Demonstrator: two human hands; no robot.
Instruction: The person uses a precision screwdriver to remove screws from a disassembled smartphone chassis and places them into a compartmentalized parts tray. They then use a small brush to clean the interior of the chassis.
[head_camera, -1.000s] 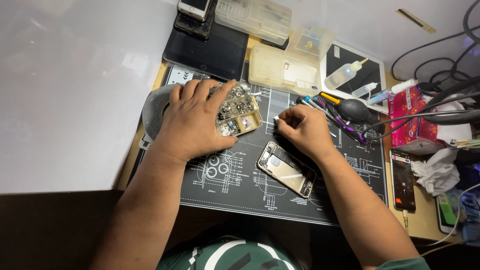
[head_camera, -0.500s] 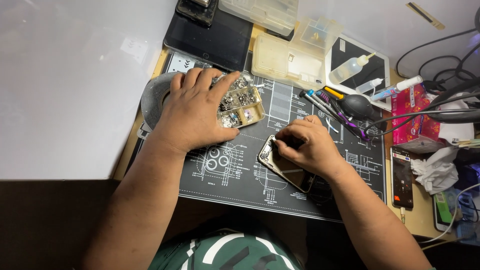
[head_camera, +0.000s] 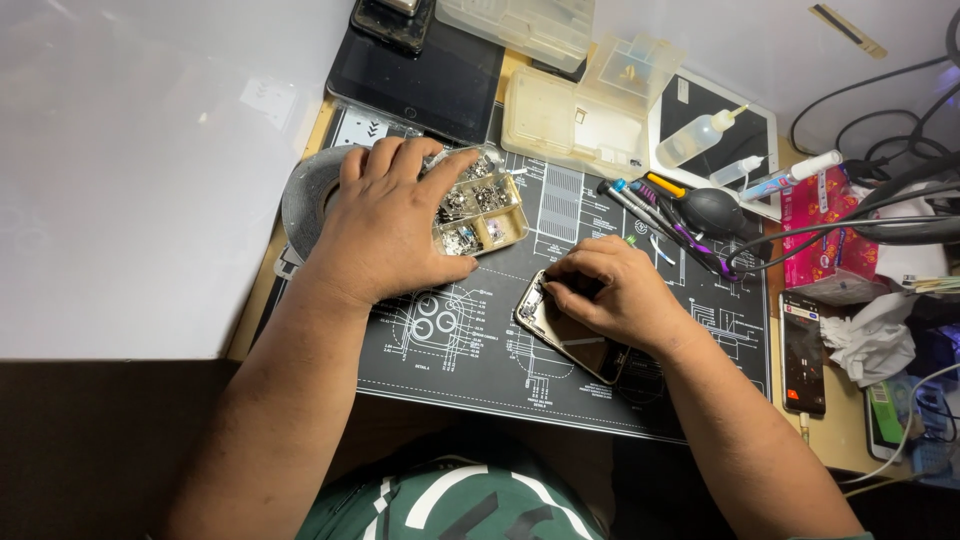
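head view: opened gold phone (head_camera: 570, 335) under right hand (head_camera: 610, 295)

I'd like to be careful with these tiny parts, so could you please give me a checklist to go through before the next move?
1. Left hand steadies the compartmented parts box: ok, palm and fingers rest on it.
2. Box lid open, small parts reachable: ok.
3. Opened phone lies flat on the dark work mat: ok.
4. Right hand fingertips at the phone's upper end: ok.
5. A part pinched in the right fingers: cannot tell, hidden.
6. Screwdrivers within reach beside the right hand: ok.
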